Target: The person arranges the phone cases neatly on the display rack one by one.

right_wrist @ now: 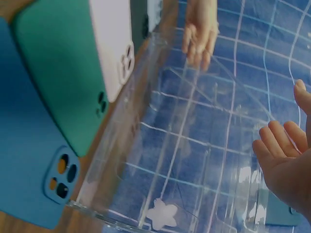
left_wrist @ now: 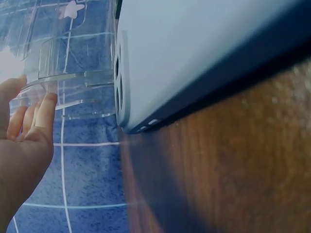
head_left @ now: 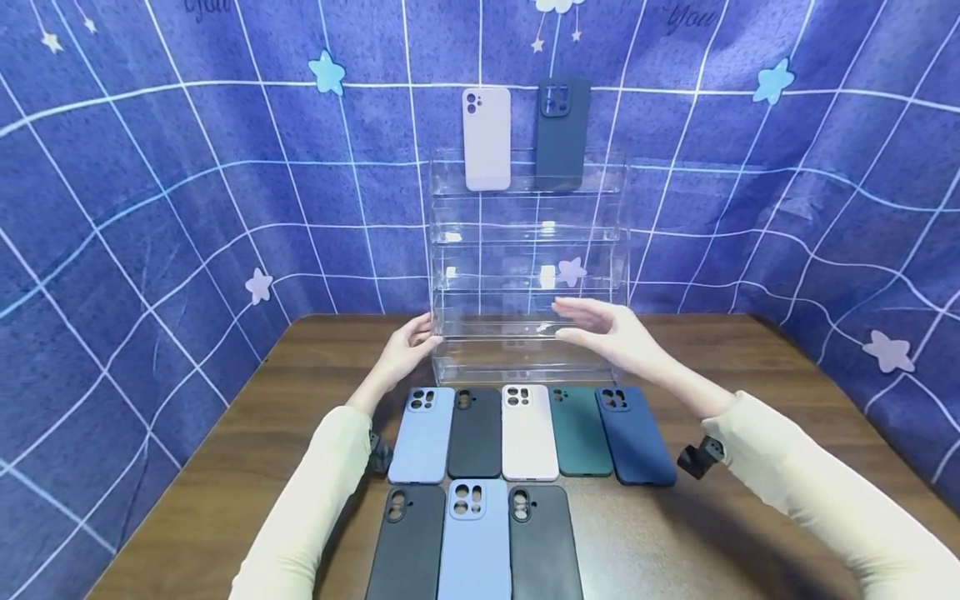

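A clear acrylic tiered rack point(head_left: 491, 372) stands behind rows of phone cases. My left hand point(head_left: 401, 352) is at the rack's lower left side, fingertips by its edge; in the left wrist view the left hand point(left_wrist: 29, 133) has thumb and fingers apart, lightly bent. Whether it presses on the rack is hard to tell. My right hand point(head_left: 617, 335) hovers by the rack's right part, holding nothing, its fingers extended and thumb apart. On the top tier a pale lilac phone case point(head_left: 487, 137) and a dark blue phone case point(head_left: 561, 146) stand upright, side by side.
In the nearer row lie a light blue case point(head_left: 422, 437), a black case point(head_left: 476, 433), a white case point(head_left: 529, 433), a green case point(head_left: 582, 433) and a navy case point(head_left: 637, 437). Closer still are two black cases flanking a blue case point(head_left: 475, 550). A patterned blue cloth point(head_left: 225, 167) hangs behind.
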A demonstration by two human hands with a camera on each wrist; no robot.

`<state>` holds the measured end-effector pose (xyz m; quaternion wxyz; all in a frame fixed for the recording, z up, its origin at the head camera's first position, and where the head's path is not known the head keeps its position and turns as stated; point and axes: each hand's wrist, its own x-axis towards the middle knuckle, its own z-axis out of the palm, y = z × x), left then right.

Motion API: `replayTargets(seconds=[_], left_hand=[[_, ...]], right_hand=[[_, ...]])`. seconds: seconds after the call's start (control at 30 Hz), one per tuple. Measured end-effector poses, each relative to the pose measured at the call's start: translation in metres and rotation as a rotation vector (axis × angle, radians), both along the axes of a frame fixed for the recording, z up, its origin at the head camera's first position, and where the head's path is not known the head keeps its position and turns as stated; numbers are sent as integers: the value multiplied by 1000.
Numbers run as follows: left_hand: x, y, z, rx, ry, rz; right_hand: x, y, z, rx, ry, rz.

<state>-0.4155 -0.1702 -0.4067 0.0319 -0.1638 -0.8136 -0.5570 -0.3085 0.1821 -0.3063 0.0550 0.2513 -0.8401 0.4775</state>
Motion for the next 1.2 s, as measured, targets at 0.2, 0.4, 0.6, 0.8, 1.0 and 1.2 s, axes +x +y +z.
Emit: replayTargets(seconds=[0.2,0.4,0.6,0.8,1.0,1.2], left_hand=[[4,2,-2,24,-31,-10],[1,2,-2,6,7,-19],[2,3,1,-26,12,-8],[2,2,-1,-34,17,11],[1,0,-2,-41,6,25],[0,0,-2,-49,7,49]], right_hand=[[17,1,-12,53,-13,27],[32,2,-23,79,-3,59],[42,1,-38,99,-16,93],[49,-2,-49,113,-32,132],[57,-5,-59,155,-37,162],[64,-7,-71,199,-36,180]])
